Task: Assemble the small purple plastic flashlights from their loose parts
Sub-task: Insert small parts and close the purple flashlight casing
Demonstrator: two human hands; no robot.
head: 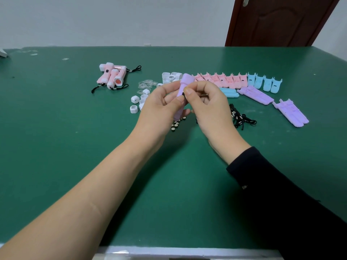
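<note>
Several finished pink flashlights (pixel 112 76) lie far left on the matte green table (pixel 75 166), then square white caps (pixel 134 99) and clear round lenses (pixel 145 84). Mid-table, raised off it, the left hand (pixel 161 107) curls round a smooth purple flashlight (pixel 185 80), wide head pointing away, while the right hand (pixel 208 104) pinches a dark part (pixel 183 94) at its side between thumb and forefinger. Rightward lie tangled black cords (pixel 242 119) and ribbed pink shells (pixel 219 79), blue shells (pixel 262 83) and purple shells (pixel 255 94), below a white wall (pixel 112 19) and brown door (pixel 277 21).

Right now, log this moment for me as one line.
left hand: holds purple flashlight above table | right hand: pinches its middle | pink flashlights: lying far left
</note>
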